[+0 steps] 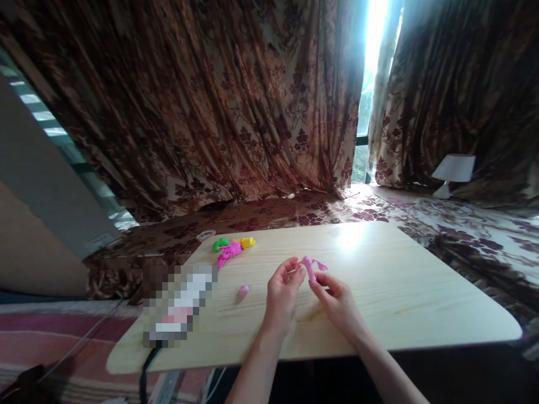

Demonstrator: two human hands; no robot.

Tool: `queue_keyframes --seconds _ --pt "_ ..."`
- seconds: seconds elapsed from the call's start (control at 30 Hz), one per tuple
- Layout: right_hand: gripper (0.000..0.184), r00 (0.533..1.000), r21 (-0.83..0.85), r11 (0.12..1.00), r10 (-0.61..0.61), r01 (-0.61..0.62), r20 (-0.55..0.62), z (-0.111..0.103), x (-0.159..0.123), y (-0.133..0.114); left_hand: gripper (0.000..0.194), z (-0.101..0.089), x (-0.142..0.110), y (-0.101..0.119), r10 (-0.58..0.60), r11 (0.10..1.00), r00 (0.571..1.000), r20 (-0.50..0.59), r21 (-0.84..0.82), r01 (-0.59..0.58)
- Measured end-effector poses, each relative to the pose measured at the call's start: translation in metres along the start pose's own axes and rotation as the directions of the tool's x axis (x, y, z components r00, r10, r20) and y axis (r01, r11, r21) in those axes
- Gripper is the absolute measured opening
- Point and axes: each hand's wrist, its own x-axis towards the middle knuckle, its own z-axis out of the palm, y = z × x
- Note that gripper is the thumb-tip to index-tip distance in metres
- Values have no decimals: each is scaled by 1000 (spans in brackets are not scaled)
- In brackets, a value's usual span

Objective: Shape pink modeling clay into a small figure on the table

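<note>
My left hand (286, 280) is closed, with fingertips pinching the left side of a pale pink clay-like piece (309, 268). The piece has an upright stem and a thin arm that droops to the right. At its lower end, the thumb and fingers of my right hand (334, 297) grip the stem. Both hands hold the piece a little above the wooden tabletop (391, 292). To the left of my left hand, a small pale pink lump (243, 290) lies on the table by itself.
At the table's back left lie a magenta piece (229, 252), a green piece (219, 244) and a yellow piece (247, 242), bunched together. A pixelated object (185, 303) with a black cable (145, 367) covers the left edge. Beyond stand patterned curtains (236, 112) and a white lamp (455, 168).
</note>
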Motion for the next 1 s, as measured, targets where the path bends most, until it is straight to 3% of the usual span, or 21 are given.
queue_keyframes --seconds 0.23,0.57,0.73,0.87,1.0 --pt "22 998 1 998 -55 55 -4 -2 -10 -9 35 -15 -10 -10 4 999 995 -101 -42 -8" --pt "18 998 -9 998 -55 55 26 -2 -7 2 26 0 -6 -25 7 1000 992 -127 -20 -10" --pt "21 998 -18 998 -65 65 22 -3 -8 2 31 1 -11 -25 20 998 990 -141 62 -11" --pt "21 998 -29 998 -62 62 10 -2 -7 2 37 -9 -17 -21 43 985 988 -146 171 -17" --pt "21 999 -44 998 -49 49 3 -2 -9 3 39 -18 -10 -7 151 946 976 -157 309 -97"
